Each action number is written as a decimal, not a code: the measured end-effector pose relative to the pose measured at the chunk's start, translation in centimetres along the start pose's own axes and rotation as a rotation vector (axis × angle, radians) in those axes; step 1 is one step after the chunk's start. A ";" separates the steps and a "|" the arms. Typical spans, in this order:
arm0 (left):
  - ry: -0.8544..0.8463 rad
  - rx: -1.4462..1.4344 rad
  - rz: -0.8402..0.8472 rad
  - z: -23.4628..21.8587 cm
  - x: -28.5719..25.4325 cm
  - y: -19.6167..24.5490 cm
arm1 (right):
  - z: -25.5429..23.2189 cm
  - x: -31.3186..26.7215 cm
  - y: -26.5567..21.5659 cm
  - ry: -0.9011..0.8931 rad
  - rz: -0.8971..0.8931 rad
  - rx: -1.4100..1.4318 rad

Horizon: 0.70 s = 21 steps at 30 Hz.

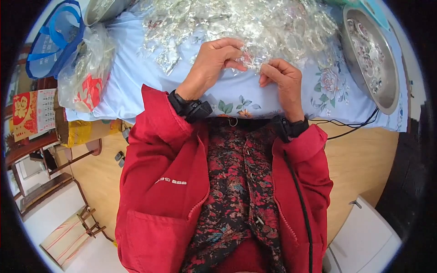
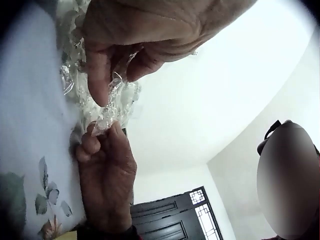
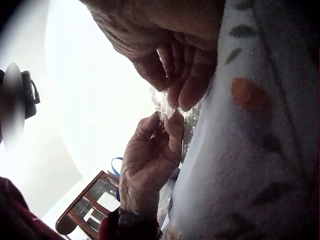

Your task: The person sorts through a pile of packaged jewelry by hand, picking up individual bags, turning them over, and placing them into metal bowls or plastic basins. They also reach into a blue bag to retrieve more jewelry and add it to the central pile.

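A small clear plastic bag (image 1: pixel 253 57) with something shiny in it is held between the two hands, just above the near edge of a large heap of similar bags (image 1: pixel 255 22). My left hand (image 1: pixel 210 63) pinches one side of it, thumb and fingers bent around the plastic. From the other side my right hand (image 1: pixel 283 81) grips the bag's edge between thumb and fingertips. In the left wrist view the crinkled bag (image 2: pixel 111 107) spans the gap between both hands. Fingers largely cover the bag (image 3: pixel 163 104) in the right wrist view.
A metal basin (image 1: pixel 387 68) with small shiny pieces stands at the right of the flowered cloth (image 1: pixel 132 91). On the left are a plastic bag with red print (image 1: pixel 88 86) and a blue bag (image 1: pixel 50 45). A black cable (image 1: pixel 348 123) hangs at the table's front edge.
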<state>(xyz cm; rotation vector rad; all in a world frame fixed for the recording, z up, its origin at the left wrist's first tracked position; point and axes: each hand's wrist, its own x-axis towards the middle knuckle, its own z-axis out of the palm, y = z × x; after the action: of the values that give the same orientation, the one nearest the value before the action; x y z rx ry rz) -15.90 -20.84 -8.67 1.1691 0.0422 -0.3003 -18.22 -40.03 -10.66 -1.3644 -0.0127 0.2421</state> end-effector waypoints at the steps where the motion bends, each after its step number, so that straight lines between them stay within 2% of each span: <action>1: -0.002 0.002 -0.005 0.0 0.0 0.0 | 0.1 0.0 -0.1 0.015 0.007 0.004; 10: -0.011 0.007 -0.024 0.4 0.0 -0.4 | -0.1 -0.4 -0.4 0.073 0.014 0.009; 11: 0.006 0.007 -0.006 0.6 0.0 -0.5 | -0.4 -0.7 -0.5 0.113 -0.025 -0.112; 12: -0.027 0.073 -0.026 0.9 -0.2 -0.5 | -0.2 -0.5 -0.5 0.118 -0.077 -0.225; 15: -0.051 0.236 0.029 -0.2 -0.9 0.8 | 0.7 -0.3 0.1 0.152 -0.084 -0.206; 18: 0.060 0.137 0.102 -2.0 -2.5 2.7 | 1.9 -0.1 -0.1 0.147 -0.064 -0.076; 21: 0.229 0.113 0.273 -4.3 -4.7 5.3 | 1.0 -0.1 0.7 0.083 -0.082 -0.074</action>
<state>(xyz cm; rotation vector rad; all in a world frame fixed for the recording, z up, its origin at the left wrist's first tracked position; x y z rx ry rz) -18.53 -14.05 -4.72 1.2999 0.0656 0.0743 -18.54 -38.94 -11.07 -1.4433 -0.0084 0.1164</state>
